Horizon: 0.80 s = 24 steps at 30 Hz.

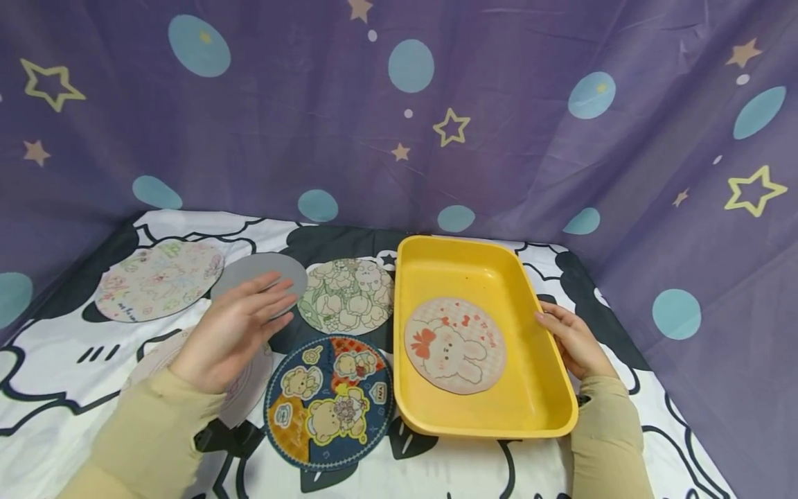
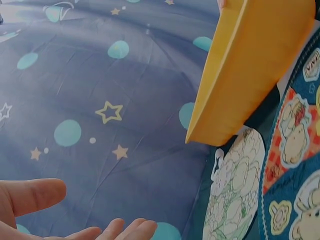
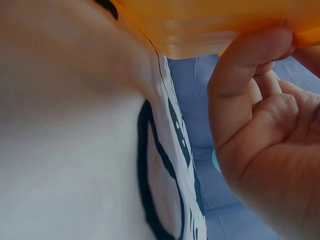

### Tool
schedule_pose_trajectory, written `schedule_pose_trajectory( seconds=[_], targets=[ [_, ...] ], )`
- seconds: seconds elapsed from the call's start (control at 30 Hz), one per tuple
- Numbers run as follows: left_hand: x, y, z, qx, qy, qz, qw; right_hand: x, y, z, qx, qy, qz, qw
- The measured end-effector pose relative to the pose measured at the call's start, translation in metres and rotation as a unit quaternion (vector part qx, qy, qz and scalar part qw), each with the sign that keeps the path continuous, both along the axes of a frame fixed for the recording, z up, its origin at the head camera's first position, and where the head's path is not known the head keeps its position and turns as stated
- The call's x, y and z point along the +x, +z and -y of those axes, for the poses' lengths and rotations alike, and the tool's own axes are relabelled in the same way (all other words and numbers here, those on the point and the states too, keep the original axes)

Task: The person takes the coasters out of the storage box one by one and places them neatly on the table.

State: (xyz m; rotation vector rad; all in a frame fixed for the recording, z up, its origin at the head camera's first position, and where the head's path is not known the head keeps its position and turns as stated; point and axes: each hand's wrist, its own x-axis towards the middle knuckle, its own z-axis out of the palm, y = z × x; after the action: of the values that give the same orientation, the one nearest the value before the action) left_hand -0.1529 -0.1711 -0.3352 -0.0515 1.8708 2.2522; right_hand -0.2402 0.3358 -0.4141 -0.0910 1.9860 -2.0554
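My right hand grips the right rim of a deep yellow tray; in the right wrist view the thumb presses on the tray. Inside, toward its left side, lies a round pink mat with a rabbit and red bow. My left hand hovers with its fingers extended, holding nothing, above a grey round mat and a pale round mat, partly hiding both. Beside the tray lie a green-and-cream floral round mat and a dark blue bear-print round mat.
A pale, colourfully drawn round mat lies at the far left. Black-and-white patterned cloth covers the surface. A purple curtain with stars and blue spots hangs along the back and right side.
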Motion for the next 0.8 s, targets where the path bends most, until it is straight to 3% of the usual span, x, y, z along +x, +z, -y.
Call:
schedule_pose_trajectory(
  seconds=[0.43, 0.8],
  targets=[
    [-0.003, 0.004, -0.02, 0.017, -0.02, -0.005, 0.9996, 0.001, -0.002, 0.001, 0.015, 0.007, -0.009, 1.0],
    [-0.006, 0.011, -0.036, 0.044, -0.017, 0.001, 0.9989, 0.0, -0.001, 0.0, 0.035, -0.002, -0.009, 0.999]
  ],
)
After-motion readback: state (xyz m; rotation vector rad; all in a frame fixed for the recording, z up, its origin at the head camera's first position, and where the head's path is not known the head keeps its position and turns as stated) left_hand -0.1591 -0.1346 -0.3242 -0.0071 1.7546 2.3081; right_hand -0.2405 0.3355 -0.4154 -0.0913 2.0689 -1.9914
